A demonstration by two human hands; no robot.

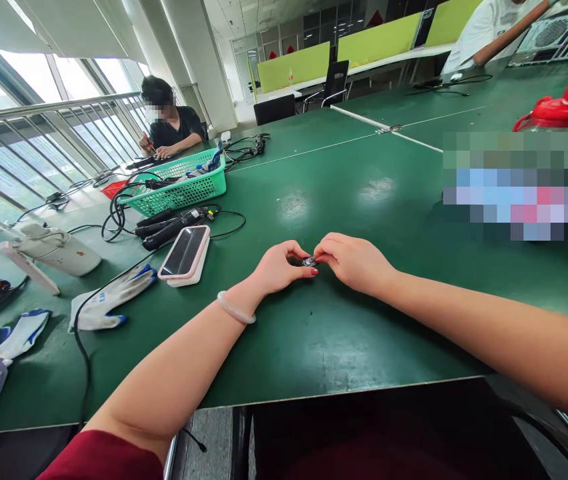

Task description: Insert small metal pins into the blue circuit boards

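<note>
Between the fingertips of both hands is a small dark and silvery part (309, 261), like a little circuit board; its exact kind is too small to make out. My left hand (281, 268) pinches it between thumb and fingers, from the left. On the other side, my right hand (354, 260) has its thumb and fingers pressed together at the part's right edge. Both hands are low over the green table (344, 333). A tiny dark speck (311, 313) lies on the table just below them.
Left of my hands lie a phone on a white box (184, 255), black cable tools (171, 227), a work glove (109, 303) and a green basket (179, 187). A white container (59, 248) stands farther left. Co-workers sit at the left edge, far left and far right. A red lid (564, 103) is at right.
</note>
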